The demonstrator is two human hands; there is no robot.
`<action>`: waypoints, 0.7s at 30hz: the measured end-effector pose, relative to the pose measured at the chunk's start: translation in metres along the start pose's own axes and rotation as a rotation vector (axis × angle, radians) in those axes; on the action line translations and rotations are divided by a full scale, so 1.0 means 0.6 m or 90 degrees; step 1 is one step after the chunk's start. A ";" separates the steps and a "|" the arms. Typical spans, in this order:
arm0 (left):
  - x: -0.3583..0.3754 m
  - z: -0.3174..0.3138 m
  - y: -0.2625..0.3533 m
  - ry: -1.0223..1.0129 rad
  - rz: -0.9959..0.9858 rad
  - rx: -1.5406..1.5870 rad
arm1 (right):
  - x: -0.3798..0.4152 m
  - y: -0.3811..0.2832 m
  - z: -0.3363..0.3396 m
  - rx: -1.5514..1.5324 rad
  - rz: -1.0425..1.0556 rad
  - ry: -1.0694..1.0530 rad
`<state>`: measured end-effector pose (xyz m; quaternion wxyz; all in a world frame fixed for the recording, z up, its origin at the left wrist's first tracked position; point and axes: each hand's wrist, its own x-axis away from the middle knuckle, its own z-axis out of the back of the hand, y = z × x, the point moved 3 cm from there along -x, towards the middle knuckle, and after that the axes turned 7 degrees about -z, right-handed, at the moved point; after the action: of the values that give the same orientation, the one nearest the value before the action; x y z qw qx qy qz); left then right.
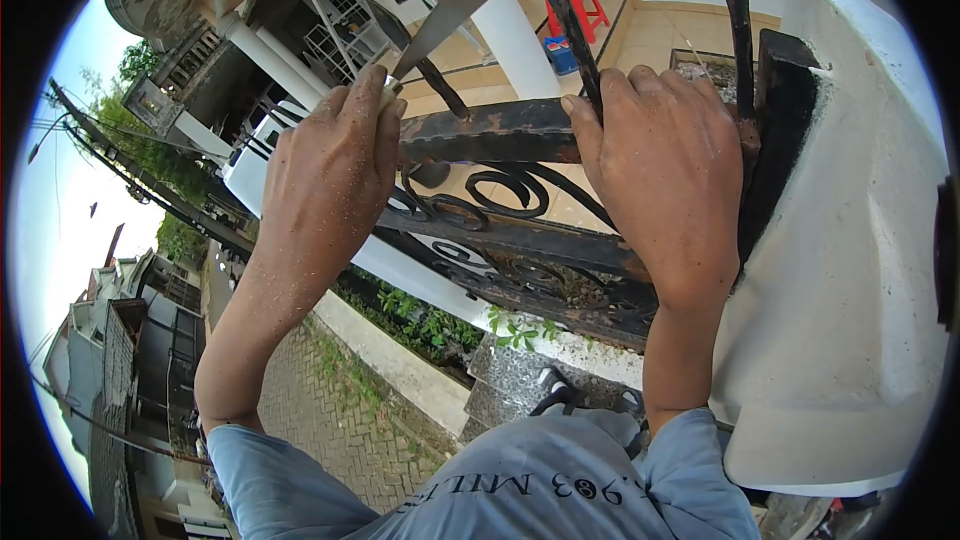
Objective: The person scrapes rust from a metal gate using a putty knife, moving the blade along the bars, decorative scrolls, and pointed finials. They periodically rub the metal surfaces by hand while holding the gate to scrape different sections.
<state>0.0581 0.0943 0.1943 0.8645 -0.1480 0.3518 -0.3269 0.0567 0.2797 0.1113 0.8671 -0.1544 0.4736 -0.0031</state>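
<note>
My left hand [330, 160] is closed around the handle of a putty knife [455, 12], whose broad metal blade points up and to the right. Fine pale specks dust this hand and forearm. The knuckles sit at the left end of the visible top rail [490, 132] of a black iron fence, its paint worn to rust in patches. Over the right part of that rail, my right hand [668, 165] is curled with its thumb beside an upright spike [560, 10]. Below the rail are black scrollwork curls [508, 192].
A white wall [850, 240] borders the fence on the right. Behind it stand a red stool [580, 8], a blue container [561, 55], a white pillar [490, 15] and a ladder [325, 15]. Green plants [400, 315] grow below, beside a paved lane [310, 410].
</note>
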 end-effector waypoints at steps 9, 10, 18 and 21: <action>-0.007 -0.031 0.023 -0.143 -0.040 -0.101 | 0.003 -0.003 -0.002 0.001 0.014 0.014; -0.014 -0.029 0.016 -0.144 -0.059 -0.061 | 0.001 -0.001 -0.001 0.006 0.014 0.019; -0.028 -0.020 0.015 -0.105 -0.002 -0.080 | -0.001 0.002 0.000 -0.014 0.005 0.003; -0.021 -0.028 0.019 -0.148 0.034 -0.061 | 0.003 0.003 -0.003 -0.007 0.015 0.015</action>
<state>0.0446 0.1108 0.1831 0.8999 -0.2165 0.2685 -0.2669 0.0558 0.2804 0.1087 0.8606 -0.1535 0.4854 0.0078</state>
